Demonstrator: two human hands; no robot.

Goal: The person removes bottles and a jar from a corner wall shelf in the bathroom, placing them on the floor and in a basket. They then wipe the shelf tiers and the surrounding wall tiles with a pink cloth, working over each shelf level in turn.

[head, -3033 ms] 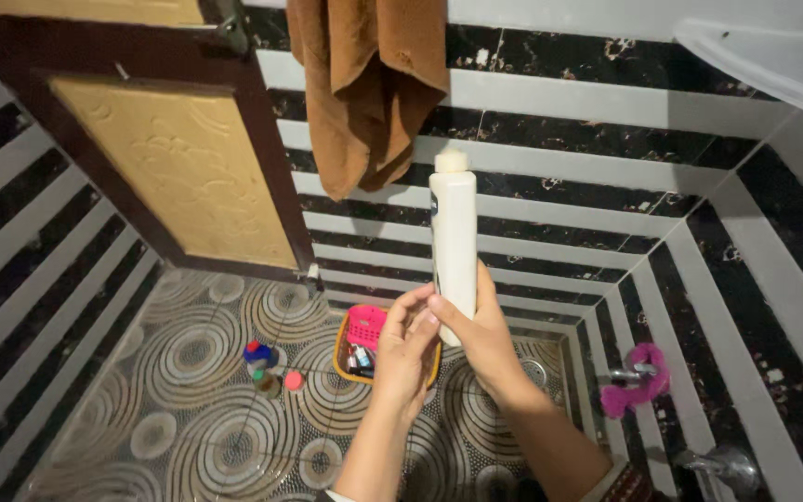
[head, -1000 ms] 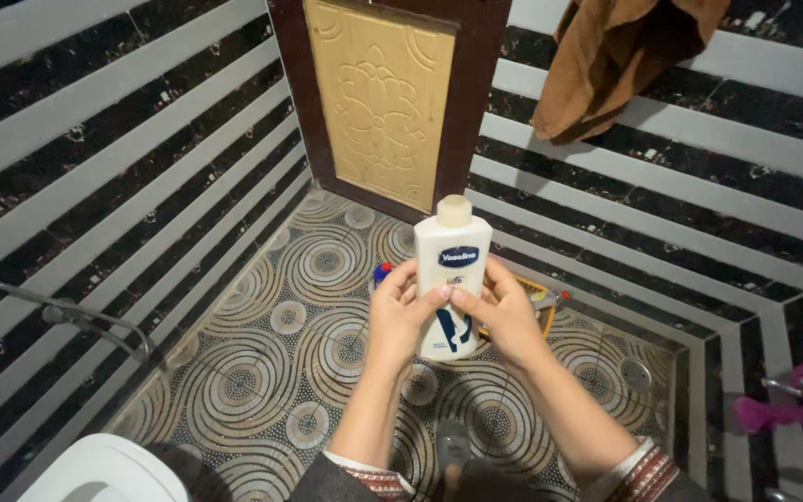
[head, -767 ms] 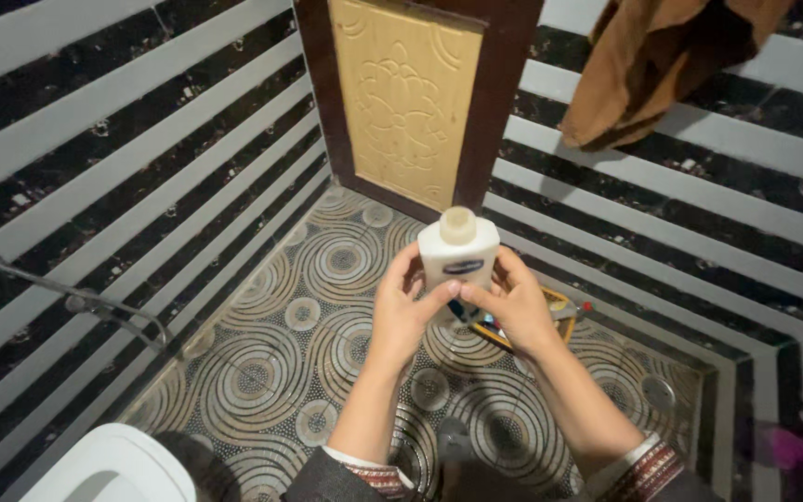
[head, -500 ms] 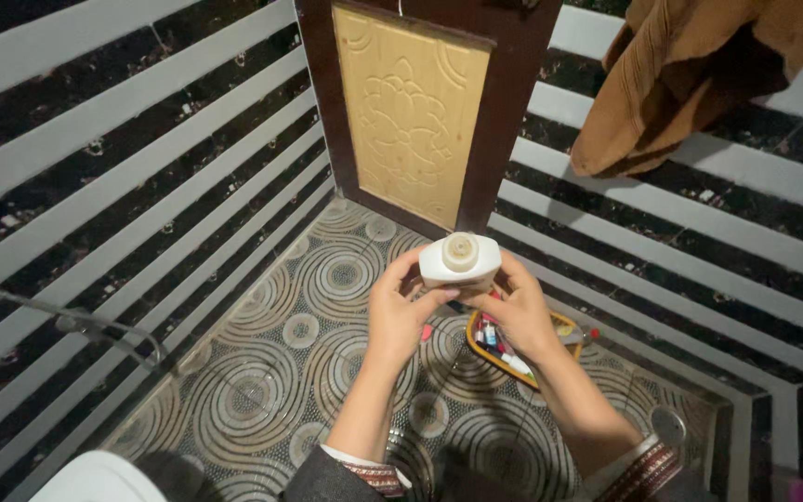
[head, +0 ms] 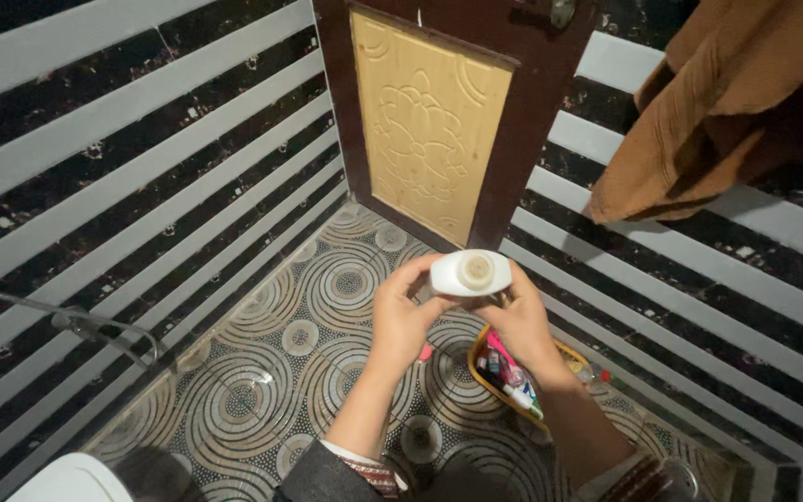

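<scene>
Smooth white plastic bottle (head: pixel 469 273); behind it a carved wooden door (head: pixel 431 121). Glossy tiled wall (head: pixel 132 167), patterned floor (head: pixel 262 372), soft brown cloth towel (head: pixel 727 102).

Both my arms reach out in front of me, forearms running up from the bottom of the view and angling in toward each other. My left hand (head: pixel 404 316) is cupped, thumb up top and fingers curled in from the left. My right hand (head: pixel 519 323) mirrors it from the other side, fingers wrapped and the back of the hand facing me. Both hands are closed in a grip, close together, wrists bent slightly, sleeves bunched at my forearms.
</scene>
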